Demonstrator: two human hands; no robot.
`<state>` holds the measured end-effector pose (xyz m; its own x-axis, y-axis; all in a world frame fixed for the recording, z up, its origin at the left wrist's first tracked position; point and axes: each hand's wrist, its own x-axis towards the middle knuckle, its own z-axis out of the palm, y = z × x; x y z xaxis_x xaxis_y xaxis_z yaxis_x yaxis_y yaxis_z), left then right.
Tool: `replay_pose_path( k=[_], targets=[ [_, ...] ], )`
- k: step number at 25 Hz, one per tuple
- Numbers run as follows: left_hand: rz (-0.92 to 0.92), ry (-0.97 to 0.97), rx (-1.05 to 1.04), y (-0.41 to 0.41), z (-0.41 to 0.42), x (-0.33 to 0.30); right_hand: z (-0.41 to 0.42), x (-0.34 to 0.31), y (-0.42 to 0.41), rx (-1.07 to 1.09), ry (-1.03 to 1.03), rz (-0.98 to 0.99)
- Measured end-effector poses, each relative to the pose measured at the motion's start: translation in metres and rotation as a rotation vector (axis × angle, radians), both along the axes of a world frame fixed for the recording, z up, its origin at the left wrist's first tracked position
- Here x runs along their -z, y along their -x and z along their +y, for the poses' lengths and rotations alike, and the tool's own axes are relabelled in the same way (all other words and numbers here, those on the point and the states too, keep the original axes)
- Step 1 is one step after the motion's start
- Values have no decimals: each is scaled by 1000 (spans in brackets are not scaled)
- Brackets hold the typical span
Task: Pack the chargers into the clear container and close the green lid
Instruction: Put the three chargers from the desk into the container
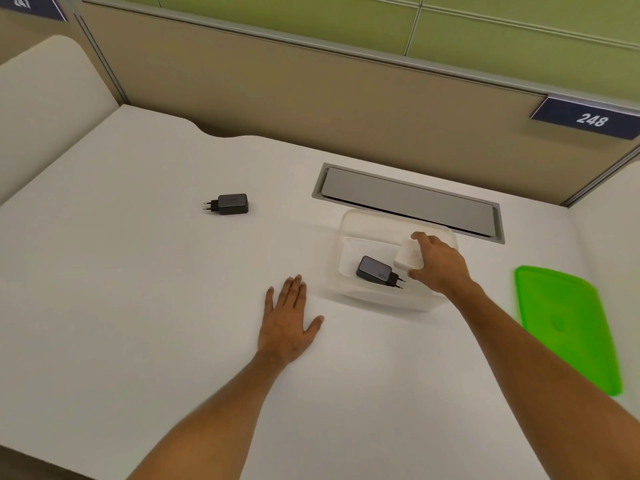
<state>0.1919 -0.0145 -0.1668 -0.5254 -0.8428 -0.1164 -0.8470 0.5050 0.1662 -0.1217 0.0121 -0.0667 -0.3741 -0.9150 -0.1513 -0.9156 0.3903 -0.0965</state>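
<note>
A white desk fills most of the frame, seen from above and behind two bare forearms; a beige partition runs across the top, with a dark blue label reading 248 at the upper right and another label, partly cut off, at the upper left. Right of centre stands the clear container, open, just below a grey cable hatch set into the desk; inside it lies a black charger, its two pins pointing toward the lower right. The right hand reaches over the container's near right corner, fingers curled around a white charger, gripping it above the container's floor, just beside the black one; whether the white charger touches the floor cannot be told. The left hand lies flat on the desk in the lower centre, palm down, fingers spread and holding nothing, just left of the container. A second black charger rests alone on the desk at centre left, pins pointing left, well apart from the container. The green lid lies flat at the right edge of the frame, apart from the container.
</note>
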Motion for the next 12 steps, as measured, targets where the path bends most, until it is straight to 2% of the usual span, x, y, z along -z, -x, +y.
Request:
replay_pose_path(
  k=[12],
  targets=[
    [20,-10,-6,0,-1,1,-14,18,2,13,-195,-42]
  ],
)
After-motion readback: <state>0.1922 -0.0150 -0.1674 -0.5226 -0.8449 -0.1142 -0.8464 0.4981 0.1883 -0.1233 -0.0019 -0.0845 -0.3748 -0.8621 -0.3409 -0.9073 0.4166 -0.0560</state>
